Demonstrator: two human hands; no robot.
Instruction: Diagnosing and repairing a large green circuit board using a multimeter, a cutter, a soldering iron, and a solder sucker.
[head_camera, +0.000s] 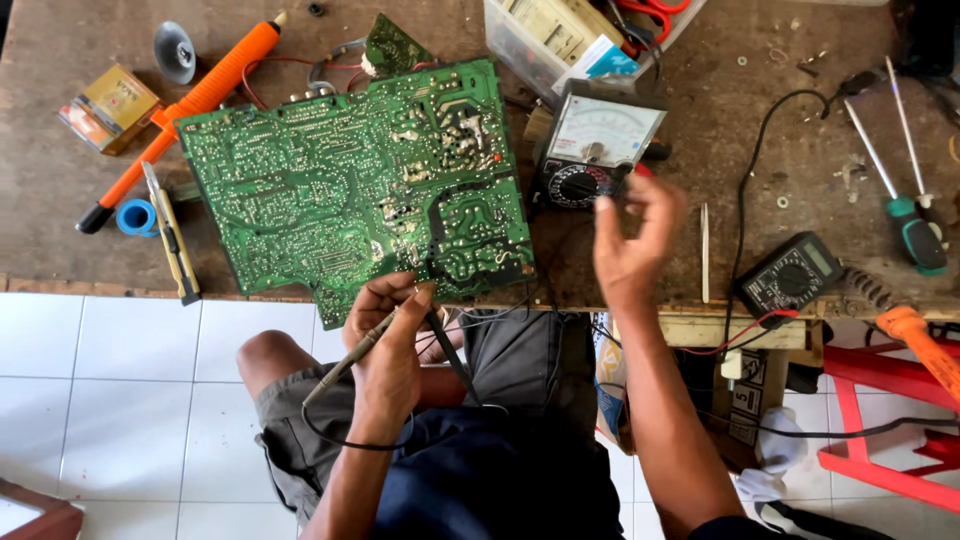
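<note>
Green circuit board (350, 190) above left hand (385, 345), probes (400, 330) gripped

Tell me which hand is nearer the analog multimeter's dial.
Right. The right hand is raised just right of the analog multimeter, fingertips beside its dial. The left hand holds probes at the green circuit board, farther left.

The left hand (385, 345) pinches two probes (352, 358) at the near edge of the circuit board (355, 185), which overhangs the desk's (720, 130) near edge. The right hand (630, 245) touches the analog meter's (592, 145) dial.
</note>
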